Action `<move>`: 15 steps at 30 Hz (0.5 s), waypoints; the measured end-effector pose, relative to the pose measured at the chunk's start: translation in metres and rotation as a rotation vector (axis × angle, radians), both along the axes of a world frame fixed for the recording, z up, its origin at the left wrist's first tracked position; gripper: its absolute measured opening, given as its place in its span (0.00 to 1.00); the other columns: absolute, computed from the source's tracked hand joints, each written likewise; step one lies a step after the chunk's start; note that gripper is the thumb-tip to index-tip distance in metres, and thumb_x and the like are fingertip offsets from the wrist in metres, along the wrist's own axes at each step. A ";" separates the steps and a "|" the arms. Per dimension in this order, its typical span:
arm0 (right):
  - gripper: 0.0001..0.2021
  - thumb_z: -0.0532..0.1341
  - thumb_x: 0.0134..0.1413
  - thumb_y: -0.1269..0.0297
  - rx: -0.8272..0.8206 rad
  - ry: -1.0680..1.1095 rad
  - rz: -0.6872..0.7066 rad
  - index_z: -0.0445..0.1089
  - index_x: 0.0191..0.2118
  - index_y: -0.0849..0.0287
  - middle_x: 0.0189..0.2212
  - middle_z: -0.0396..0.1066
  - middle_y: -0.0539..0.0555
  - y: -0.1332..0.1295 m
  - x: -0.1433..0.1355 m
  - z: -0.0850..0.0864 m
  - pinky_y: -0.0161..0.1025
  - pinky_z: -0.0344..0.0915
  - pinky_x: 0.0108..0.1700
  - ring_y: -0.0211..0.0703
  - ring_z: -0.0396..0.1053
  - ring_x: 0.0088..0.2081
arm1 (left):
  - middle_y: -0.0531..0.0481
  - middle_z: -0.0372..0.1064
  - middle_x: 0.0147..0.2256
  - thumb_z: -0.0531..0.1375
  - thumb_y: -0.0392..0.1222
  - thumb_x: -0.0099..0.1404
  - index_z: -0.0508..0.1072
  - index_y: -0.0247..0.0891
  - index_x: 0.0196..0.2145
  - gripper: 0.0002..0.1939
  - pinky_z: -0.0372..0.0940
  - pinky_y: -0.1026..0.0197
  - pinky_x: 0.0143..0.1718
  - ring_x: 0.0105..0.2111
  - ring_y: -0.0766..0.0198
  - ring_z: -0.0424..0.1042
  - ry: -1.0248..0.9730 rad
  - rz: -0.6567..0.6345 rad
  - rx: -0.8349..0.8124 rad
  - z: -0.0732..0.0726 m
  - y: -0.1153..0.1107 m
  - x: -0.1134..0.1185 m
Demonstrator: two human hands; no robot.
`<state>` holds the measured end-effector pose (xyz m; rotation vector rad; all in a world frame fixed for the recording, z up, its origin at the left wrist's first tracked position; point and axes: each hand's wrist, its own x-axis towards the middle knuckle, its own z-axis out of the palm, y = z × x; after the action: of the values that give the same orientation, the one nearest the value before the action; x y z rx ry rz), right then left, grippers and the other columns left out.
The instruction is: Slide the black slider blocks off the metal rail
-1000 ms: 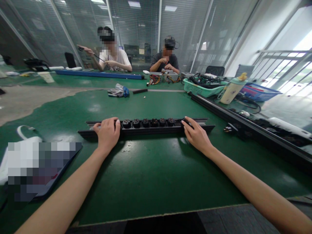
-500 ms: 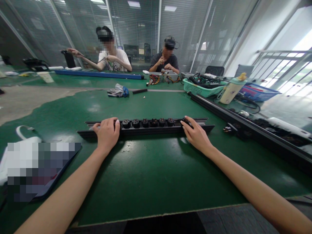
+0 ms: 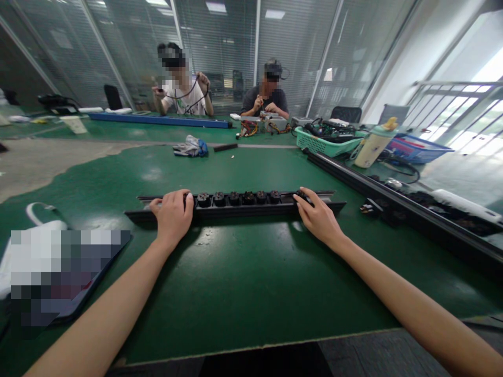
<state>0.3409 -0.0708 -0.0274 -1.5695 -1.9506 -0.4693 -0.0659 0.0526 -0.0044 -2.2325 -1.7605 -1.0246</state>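
Note:
A long black rail (image 3: 247,211), shaped like an open channel, lies crosswise in front of me. A row of round black socket modules (image 3: 234,198) sits inside it. My left hand (image 3: 173,215) is closed over the rail's left part, its fingertips at the module at that end of the row. Towards the right end, my right hand (image 3: 319,217) grips a black socket module (image 3: 302,195), partly hidden by the fingers. A stretch of bare channel separates this module from the rest of the row.
A longer black rail (image 3: 353,178) runs along the right, with loose plugs (image 3: 371,208) beside it. Behind it stand a green basket (image 3: 328,144) and a tumbler (image 3: 373,146). Gloves (image 3: 190,146) lie farther back. Two people work across the table; a white object (image 3: 35,246) is at left.
My right hand has shifted slightly right along the rail with the socket module. My left hand has stayed put. Across the table, one person has drawn their hands in, holding a cable.

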 end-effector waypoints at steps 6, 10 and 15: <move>0.23 0.51 0.76 0.61 0.012 -0.004 -0.019 0.76 0.64 0.59 0.68 0.68 0.68 0.000 0.002 0.000 0.62 0.74 0.64 0.62 0.72 0.64 | 0.35 0.79 0.54 0.45 0.51 0.78 0.75 0.41 0.52 0.22 0.52 0.38 0.62 0.58 0.43 0.72 0.001 -0.002 0.001 0.001 0.000 0.000; 0.22 0.52 0.75 0.61 0.019 -0.002 -0.014 0.76 0.65 0.57 0.70 0.67 0.67 0.001 0.002 -0.001 0.67 0.72 0.65 0.64 0.70 0.67 | 0.34 0.79 0.54 0.44 0.51 0.78 0.75 0.40 0.52 0.23 0.52 0.38 0.62 0.58 0.42 0.72 0.003 0.001 -0.011 0.001 -0.001 0.000; 0.22 0.53 0.76 0.61 -0.002 -0.012 -0.022 0.75 0.66 0.57 0.74 0.61 0.66 0.000 0.001 -0.001 0.69 0.68 0.68 0.65 0.69 0.68 | 0.34 0.79 0.54 0.44 0.51 0.78 0.75 0.41 0.52 0.23 0.52 0.38 0.62 0.58 0.43 0.72 0.001 0.000 -0.005 0.001 0.000 0.000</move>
<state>0.3416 -0.0708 -0.0279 -1.5942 -1.9451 -0.4865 -0.0660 0.0527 -0.0039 -2.2351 -1.7643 -1.0205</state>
